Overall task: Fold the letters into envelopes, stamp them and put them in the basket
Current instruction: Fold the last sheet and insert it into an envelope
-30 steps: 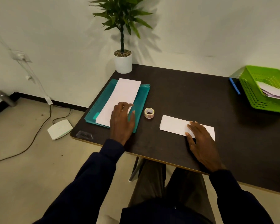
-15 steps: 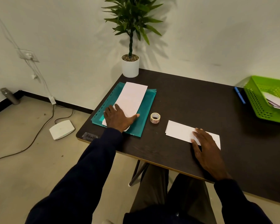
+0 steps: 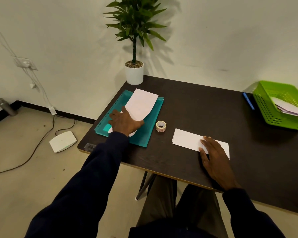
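Note:
A white letter sheet (image 3: 141, 103) lies lengthwise on a teal plastic folder (image 3: 144, 133) at the table's left. My left hand (image 3: 125, 122) rests on the sheet's near end with fingers spread toward the folder's punched edge and thumb out to the right. The sheet's right edge bows in toward the thumb. A white envelope (image 3: 186, 140) lies flat near the front edge, and my right hand (image 3: 213, 155) presses flat on its right half. A small roll of stamps (image 3: 161, 126) stands between folder and envelope. The green basket (image 3: 268, 107) at the far right holds several envelopes (image 3: 289, 109).
A blue pen (image 3: 248, 100) lies just left of the basket. A potted plant (image 3: 134, 74) stands at the table's back left corner. The dark table (image 3: 205, 107) ends close to my legs. On the floor at left are a white router (image 3: 63, 141) and cables.
My left hand slid left across the letter's near end, fingers now reaching over the folder, and the sheet's right edge has bowed. My right hand stayed on the envelope.

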